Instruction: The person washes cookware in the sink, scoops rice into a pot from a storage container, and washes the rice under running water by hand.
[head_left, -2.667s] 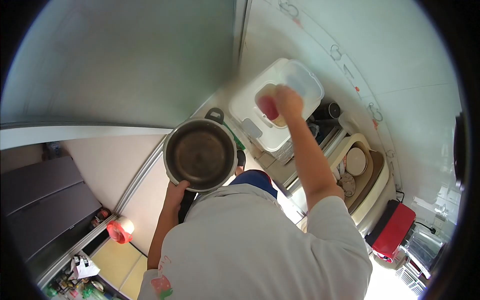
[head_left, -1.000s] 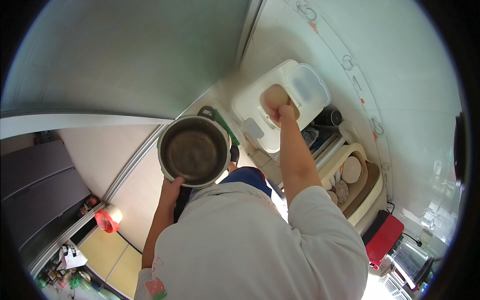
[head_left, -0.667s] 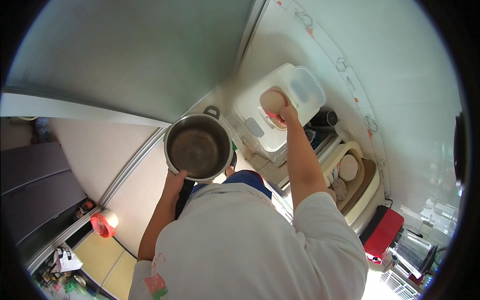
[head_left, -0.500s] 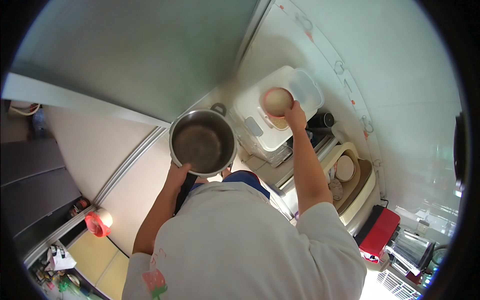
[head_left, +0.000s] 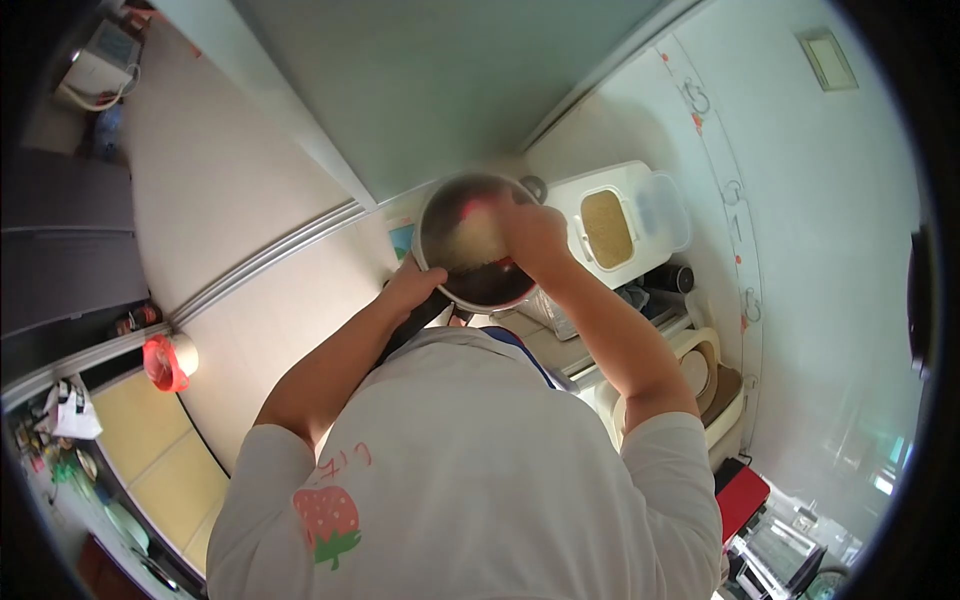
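A metal pot (head_left: 431,215) with a black handle is in the upper middle of the view. My left hand (head_left: 414,287) is closed on its near left side, with the thumb over the rim. Inside the pot's mouth, my right hand (head_left: 535,235) grips a small red-rimmed bowl (head_left: 476,208), blurred by motion and tilted. Pale rice (head_left: 478,240) shows beside it, in or below the bowl. To the right stands a white rice bin (head_left: 644,250), its top hatch open on tan grain (head_left: 606,230) and its clear lid (head_left: 664,210) swung back.
A dark cylinder (head_left: 672,278) lies by the bin. Nearer me is a cream dish rack (head_left: 728,390) with dishes. A red box (head_left: 740,497) sits at the lower right. A sliding-door frame (head_left: 280,250) runs on the left, near a bin with a red bag (head_left: 165,362).
My right hand has carried the bowl of rice left from the bin into the pot and tipped it. The pot has come nearer the bin. The camera view has turned.
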